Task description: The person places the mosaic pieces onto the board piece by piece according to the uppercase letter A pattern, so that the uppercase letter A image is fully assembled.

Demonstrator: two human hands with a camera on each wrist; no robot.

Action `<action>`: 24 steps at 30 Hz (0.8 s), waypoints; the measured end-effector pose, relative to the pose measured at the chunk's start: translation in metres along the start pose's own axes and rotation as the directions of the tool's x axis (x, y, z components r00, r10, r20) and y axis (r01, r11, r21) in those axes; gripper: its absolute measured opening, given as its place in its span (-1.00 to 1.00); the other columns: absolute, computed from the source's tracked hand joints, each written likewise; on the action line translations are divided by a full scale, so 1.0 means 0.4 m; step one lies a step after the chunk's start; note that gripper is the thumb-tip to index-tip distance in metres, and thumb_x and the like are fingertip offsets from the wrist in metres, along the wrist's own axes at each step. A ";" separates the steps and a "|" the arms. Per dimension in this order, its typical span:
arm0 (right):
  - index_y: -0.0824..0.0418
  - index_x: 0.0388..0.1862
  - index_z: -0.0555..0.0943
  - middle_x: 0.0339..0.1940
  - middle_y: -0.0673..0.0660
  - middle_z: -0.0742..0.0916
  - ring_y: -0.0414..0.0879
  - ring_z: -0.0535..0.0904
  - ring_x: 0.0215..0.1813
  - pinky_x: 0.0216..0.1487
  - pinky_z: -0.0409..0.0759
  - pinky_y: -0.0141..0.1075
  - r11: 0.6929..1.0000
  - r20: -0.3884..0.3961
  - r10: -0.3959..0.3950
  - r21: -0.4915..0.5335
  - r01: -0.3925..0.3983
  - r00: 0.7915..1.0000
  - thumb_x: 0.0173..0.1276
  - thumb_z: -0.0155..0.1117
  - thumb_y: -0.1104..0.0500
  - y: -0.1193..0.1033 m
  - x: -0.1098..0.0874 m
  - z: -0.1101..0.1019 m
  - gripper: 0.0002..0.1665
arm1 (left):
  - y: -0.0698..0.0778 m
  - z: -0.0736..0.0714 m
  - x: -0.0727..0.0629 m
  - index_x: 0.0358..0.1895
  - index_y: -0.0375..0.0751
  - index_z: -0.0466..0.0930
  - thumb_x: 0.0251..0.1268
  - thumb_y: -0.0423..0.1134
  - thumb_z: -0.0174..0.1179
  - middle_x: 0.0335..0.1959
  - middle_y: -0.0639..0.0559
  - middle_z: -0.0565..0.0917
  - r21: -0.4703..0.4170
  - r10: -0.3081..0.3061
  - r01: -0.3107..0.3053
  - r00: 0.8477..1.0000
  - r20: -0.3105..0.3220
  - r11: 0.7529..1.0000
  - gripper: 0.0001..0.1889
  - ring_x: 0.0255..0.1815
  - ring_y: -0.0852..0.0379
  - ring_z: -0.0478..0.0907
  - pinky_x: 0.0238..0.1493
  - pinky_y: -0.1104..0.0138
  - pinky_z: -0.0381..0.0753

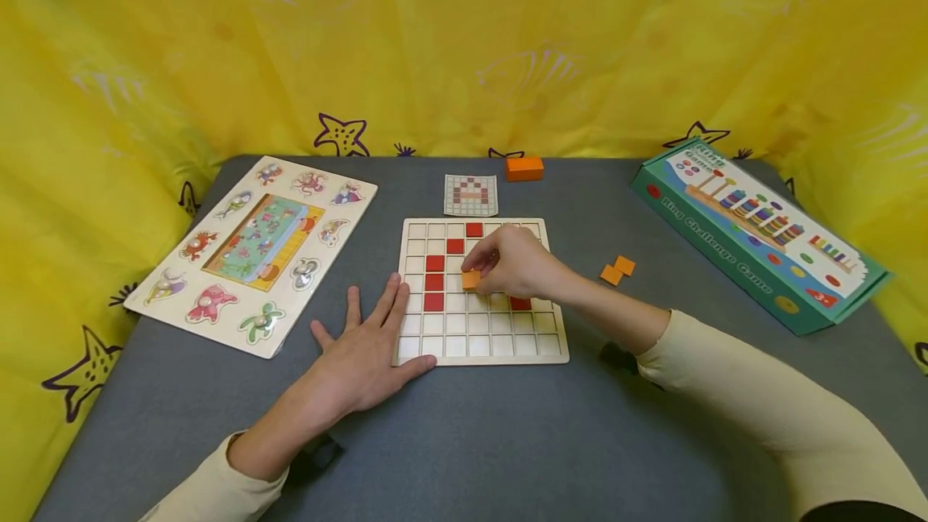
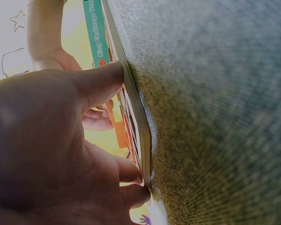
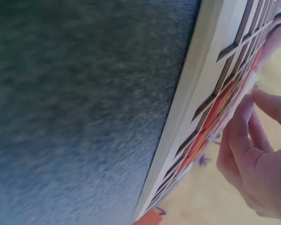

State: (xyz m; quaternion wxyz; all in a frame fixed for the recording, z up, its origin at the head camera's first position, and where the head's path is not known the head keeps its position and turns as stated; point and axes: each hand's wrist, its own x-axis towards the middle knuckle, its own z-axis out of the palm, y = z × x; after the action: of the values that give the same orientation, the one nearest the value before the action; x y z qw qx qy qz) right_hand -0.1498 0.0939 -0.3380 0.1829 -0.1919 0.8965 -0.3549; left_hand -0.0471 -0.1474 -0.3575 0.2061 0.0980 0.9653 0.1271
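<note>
My right hand (image 1: 518, 264) pinches a small orange square tile (image 1: 470, 279) between thumb and fingers, over the middle of a wooden grid board (image 1: 478, 347). Several red tiles (image 1: 434, 281) sit in the board's cells, some partly covered by that hand. In the left wrist view, the orange tile (image 2: 121, 134) shows beyond the board's edge (image 2: 139, 124). My left hand (image 1: 362, 361) lies spread at the board's lower left corner, its fingers along the left side and its thumb on the front edge. From the right wrist view, my right fingers (image 3: 241, 126) hover above the grid.
Two loose orange tiles (image 1: 618, 270) lie right of the board. Behind it are a pattern card (image 1: 471, 196) and an orange block (image 1: 524, 169). A peg puzzle board (image 1: 264, 340) lies at left, a green Ring Challenge Game box (image 1: 739, 264) at right.
</note>
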 end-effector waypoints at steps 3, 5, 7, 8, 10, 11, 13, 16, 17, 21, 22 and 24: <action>0.14 -0.19 0.85 -0.39 0.00 0.80 -0.13 0.65 -0.27 -0.19 0.62 -0.32 1.000 0.011 0.011 -0.004 -0.011 1.000 0.05 0.55 0.38 -0.009 0.011 0.010 -0.69 | -0.001 0.001 0.000 0.73 -0.10 -0.19 0.35 0.45 0.16 0.77 -0.03 -0.21 -0.001 0.001 -0.001 1.000 -0.003 1.000 0.14 0.64 -0.61 -0.37 0.14 -0.77 -0.28; 0.14 -0.20 0.85 -0.40 0.00 0.79 -0.12 0.64 -0.27 -0.20 0.61 -0.32 1.000 0.013 0.019 -0.008 -0.019 1.000 0.04 0.55 0.38 -0.013 0.018 0.015 -0.69 | -0.002 0.002 0.001 0.73 -0.11 -0.19 0.34 0.45 0.16 0.77 -0.03 -0.21 0.000 0.002 -0.002 1.000 -0.004 1.000 0.14 0.64 -0.61 -0.37 0.14 -0.78 -0.28; 0.13 -0.20 0.86 -0.41 0.00 0.79 -0.12 0.64 -0.28 -0.21 0.60 -0.32 1.000 0.013 0.024 -0.019 -0.023 1.000 0.04 0.54 0.38 -0.016 0.024 0.019 -0.69 | -0.002 0.002 0.001 0.73 -0.11 -0.19 0.34 0.45 0.16 0.77 -0.03 -0.21 0.000 0.002 -0.002 1.000 -0.004 1.000 0.14 0.64 -0.62 -0.37 0.14 -0.78 -0.28; 0.13 -0.20 0.86 -0.41 0.00 0.79 -0.12 0.63 -0.27 -0.21 0.60 -0.32 0.999 0.013 0.024 -0.024 -0.023 1.000 0.04 0.54 0.38 -0.017 0.027 0.020 -0.69 | -0.002 0.003 0.001 0.73 -0.11 -0.19 0.34 0.45 0.16 0.77 -0.03 -0.22 0.001 0.002 -0.002 1.000 -0.003 1.000 0.14 0.64 -0.61 -0.37 0.14 -0.78 -0.28; 0.13 -0.20 0.86 -0.40 -0.01 0.78 -0.12 0.63 -0.27 -0.22 0.60 -0.32 0.999 0.016 0.020 -0.030 -0.019 1.000 0.04 0.54 0.37 -0.018 0.032 0.023 -0.69 | -0.002 0.003 0.002 0.73 -0.11 -0.19 0.34 0.45 0.16 0.77 -0.03 -0.22 0.003 0.001 -0.001 1.000 -0.002 1.000 0.14 0.64 -0.61 -0.36 0.14 -0.77 -0.28; 0.13 -0.20 0.86 -0.40 -0.01 0.79 -0.12 0.63 -0.27 -0.22 0.60 -0.32 0.999 0.016 0.017 -0.034 -0.016 1.000 0.04 0.54 0.37 -0.019 0.034 0.025 -0.69 | -0.003 0.003 0.002 0.73 -0.10 -0.19 0.34 0.45 0.16 0.77 -0.03 -0.21 0.003 0.000 0.000 1.000 -0.002 1.000 0.14 0.64 -0.61 -0.37 0.14 -0.77 -0.28; 0.13 -0.19 0.86 -0.40 -0.01 0.79 -0.12 0.63 -0.27 -0.23 0.60 -0.33 0.999 0.021 0.012 -0.038 -0.011 1.000 0.04 0.55 0.36 -0.022 0.038 0.027 -0.69 | -0.003 0.003 0.003 0.73 -0.11 -0.19 0.34 0.45 0.16 0.77 -0.03 -0.21 0.005 0.000 0.000 1.000 -0.002 1.000 0.14 0.64 -0.61 -0.36 0.14 -0.77 -0.28; 0.14 -0.20 0.86 -0.41 -0.01 0.79 -0.11 0.62 -0.28 -0.24 0.59 -0.33 0.999 0.027 0.008 -0.042 -0.007 1.000 0.04 0.57 0.36 -0.026 0.042 0.031 -0.70 | -0.004 0.003 0.002 0.73 -0.11 -0.19 0.35 0.45 0.16 0.77 -0.03 -0.21 0.003 0.002 -0.002 1.000 -0.003 1.000 0.14 0.64 -0.61 -0.36 0.14 -0.77 -0.27; 0.14 -0.20 0.85 -0.41 -0.01 0.78 -0.11 0.62 -0.28 -0.24 0.58 -0.33 0.999 0.028 0.006 -0.046 -0.005 1.000 0.04 0.57 0.36 -0.027 0.043 0.032 -0.70 | -0.004 0.003 0.001 0.73 -0.11 -0.19 0.35 0.45 0.16 0.77 -0.03 -0.21 0.002 0.003 -0.003 1.000 -0.005 1.000 0.14 0.64 -0.62 -0.36 0.14 -0.78 -0.27; 0.15 -0.26 0.84 -0.44 -0.02 0.77 -0.10 0.62 -0.27 -0.20 0.58 -0.32 0.998 0.017 -0.007 -0.060 0.008 1.000 0.02 0.58 0.36 -0.029 0.046 0.034 -0.73 | -0.005 0.004 0.000 0.73 -0.11 -0.18 0.35 0.44 0.16 0.77 -0.04 -0.21 0.000 0.011 -0.011 1.000 -0.014 1.000 0.13 0.64 -0.62 -0.35 0.13 -0.78 -0.26; 0.15 -0.27 0.83 -0.44 -0.02 0.77 -0.11 0.62 -0.27 -0.19 0.58 -0.32 0.998 0.012 -0.010 -0.063 0.011 1.000 0.01 0.58 0.37 -0.029 0.047 0.035 -0.73 | -0.004 0.004 -0.001 0.73 -0.11 -0.18 0.35 0.44 0.16 0.77 -0.04 -0.20 0.000 0.013 -0.013 1.000 -0.017 1.000 0.13 0.64 -0.63 -0.34 0.13 -0.78 -0.26; 0.15 -0.29 0.83 -0.45 -0.03 0.77 -0.12 0.63 -0.27 -0.19 0.58 -0.32 0.998 0.007 -0.012 -0.068 0.012 1.000 -0.01 0.58 0.38 -0.030 0.049 0.035 -0.73 | -0.004 0.005 -0.001 0.73 -0.11 -0.17 0.36 0.45 0.15 0.77 -0.04 -0.21 0.002 0.017 -0.017 1.000 -0.021 1.000 0.13 0.64 -0.63 -0.33 0.12 -0.78 -0.25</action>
State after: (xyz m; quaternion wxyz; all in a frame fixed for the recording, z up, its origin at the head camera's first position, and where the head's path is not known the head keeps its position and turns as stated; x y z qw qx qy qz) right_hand -0.1574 0.0688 -0.3429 0.1769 -0.2045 0.9064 -0.3246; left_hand -0.0463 -0.1487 -0.3595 0.1946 0.1050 0.9666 0.1293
